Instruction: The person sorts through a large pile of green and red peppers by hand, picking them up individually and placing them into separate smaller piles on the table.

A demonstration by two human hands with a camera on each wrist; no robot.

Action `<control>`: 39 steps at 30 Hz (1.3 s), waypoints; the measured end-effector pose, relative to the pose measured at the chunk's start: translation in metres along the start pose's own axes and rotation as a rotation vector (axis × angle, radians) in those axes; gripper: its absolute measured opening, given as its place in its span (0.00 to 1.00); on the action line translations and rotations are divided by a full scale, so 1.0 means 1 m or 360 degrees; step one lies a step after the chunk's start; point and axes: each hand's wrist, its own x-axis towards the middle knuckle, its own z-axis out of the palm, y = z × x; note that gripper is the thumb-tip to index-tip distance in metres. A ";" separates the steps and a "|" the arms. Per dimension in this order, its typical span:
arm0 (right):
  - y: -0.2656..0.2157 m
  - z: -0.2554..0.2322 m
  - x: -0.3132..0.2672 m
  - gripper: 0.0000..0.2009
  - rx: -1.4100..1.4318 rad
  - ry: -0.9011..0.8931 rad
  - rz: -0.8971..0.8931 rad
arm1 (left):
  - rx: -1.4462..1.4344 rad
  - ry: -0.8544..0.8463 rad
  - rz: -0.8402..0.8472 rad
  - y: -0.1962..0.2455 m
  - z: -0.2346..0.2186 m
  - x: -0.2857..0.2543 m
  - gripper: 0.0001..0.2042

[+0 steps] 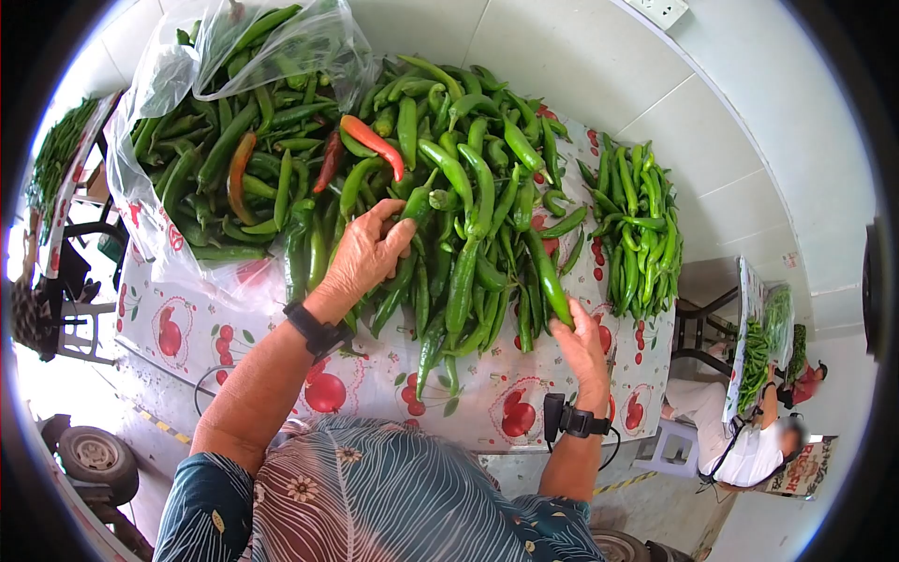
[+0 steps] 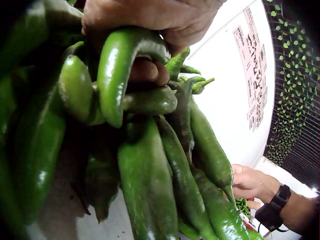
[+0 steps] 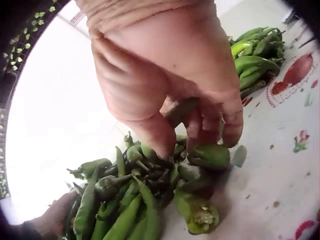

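A large heap of long green chili peppers point(image 1: 464, 272) spreads over a patterned tablecloth. At its near left side, my left hand point(image 1: 370, 251) curls its fingers round a green pepper point(image 1: 419, 199); in the left wrist view a curved green pepper point(image 2: 114, 75) overlaps those fingers. At the heap's right edge, my right hand point(image 1: 582, 342) pinches the lower end of a long green pepper point(image 1: 545, 273) between thumb and fingers. That hand hides much of the pepper in the right wrist view, where a broken pepper point(image 3: 200, 215) lies below with its seeds showing.
Left of the heap lies an opened clear plastic bag point(image 1: 154, 201) full of peppers, some red or orange. A smaller pepper pile point(image 1: 640, 225) sits at the right. Tiled wall point(image 1: 581, 56) borders the table's far side. Another person point(image 1: 749, 454) sits farther right by another table.
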 end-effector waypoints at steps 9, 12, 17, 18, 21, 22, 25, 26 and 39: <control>-0.019 -0.018 0.004 0.20 0.0162 -0.0051 -0.0038 | -0.0029 0.0003 -0.0003 0.001 0.000 -0.001 0.18; 0.000 -0.030 0.024 0.20 0.0311 0.0130 0.0098 | -0.0007 -0.0015 0.0008 -0.001 0.000 0.000 0.17; 0.014 -0.039 0.058 0.22 0.0294 0.0251 0.0414 | -0.0009 -0.0022 0.0010 -0.004 0.000 0.001 0.17; 0.019 -0.036 0.064 0.23 0.0304 0.0289 0.0412 | -0.0014 -0.0026 0.0013 -0.004 0.000 0.002 0.17; 0.035 -0.028 0.091 0.24 -0.0014 0.0279 0.0428 | -0.0008 -0.0008 -0.0004 -0.004 0.001 0.002 0.16; 0.036 -0.024 0.100 0.25 -0.0112 0.0310 0.0452 | -0.0017 -0.0005 -0.0001 -0.004 0.000 0.002 0.16; 0.021 -0.006 0.108 0.22 -0.0737 0.0377 0.0166 | -0.0029 -0.0010 0.0001 -0.004 0.001 0.002 0.16; 0.005 -0.002 0.104 0.20 -0.0654 0.0374 0.0233 | -0.0022 -0.0013 -0.0001 -0.004 0.001 0.002 0.16; -0.037 0.020 0.111 0.18 0.0049 0.0079 -0.0111 | -0.0027 0.0008 -0.0035 0.003 0.000 -0.001 0.17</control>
